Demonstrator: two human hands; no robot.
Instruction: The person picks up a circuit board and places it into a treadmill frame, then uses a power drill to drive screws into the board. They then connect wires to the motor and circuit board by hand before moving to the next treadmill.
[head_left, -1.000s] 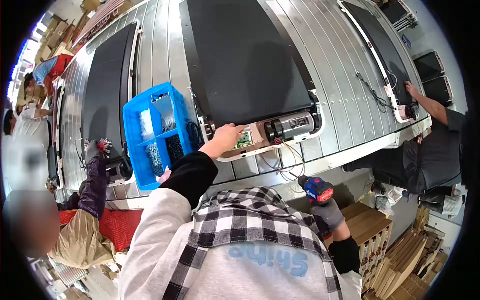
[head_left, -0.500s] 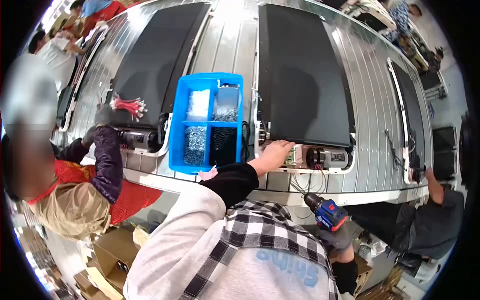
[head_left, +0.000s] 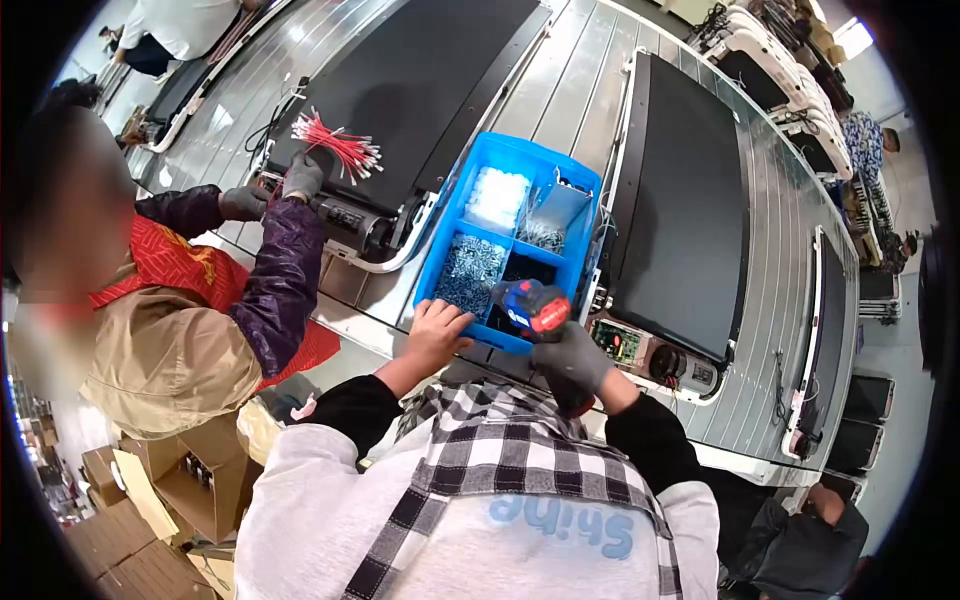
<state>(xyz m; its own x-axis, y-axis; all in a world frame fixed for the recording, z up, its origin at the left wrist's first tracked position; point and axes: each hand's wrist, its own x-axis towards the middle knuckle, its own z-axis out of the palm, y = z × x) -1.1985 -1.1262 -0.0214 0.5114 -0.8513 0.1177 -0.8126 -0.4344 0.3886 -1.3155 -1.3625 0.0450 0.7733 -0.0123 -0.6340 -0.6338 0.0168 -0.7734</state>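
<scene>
A blue divided bin [head_left: 472,150] sits before me, with silver screws [head_left: 470,275] and dark contents [head_left: 532,268] in its near compartments. My bare left hand [head_left: 436,333] lies over the bin's near rim beside the silver screws, its fingers apart. In my gloved right hand [head_left: 572,355] is a blue-and-red cordless drill [head_left: 535,307]. The drill's front end is over the dark compartment; its tip is hard to make out. Right of the bin, a treadmill [head_left: 690,200] shows an exposed green circuit board [head_left: 615,343] and a motor [head_left: 680,365].
At left, a co-worker's gloved hands [head_left: 300,178] are at another treadmill [head_left: 420,90], where red-and-white wires [head_left: 338,145] lie. Another treadmill [head_left: 820,340] stands at right, with a seated person [head_left: 810,540] below it. Cardboard boxes [head_left: 190,470] are on the floor at lower left.
My view has turned left. My left hand has gone from the treadmill's motor end to the bin's rim. My right hand has raised the drill from below the table edge to over the bin.
</scene>
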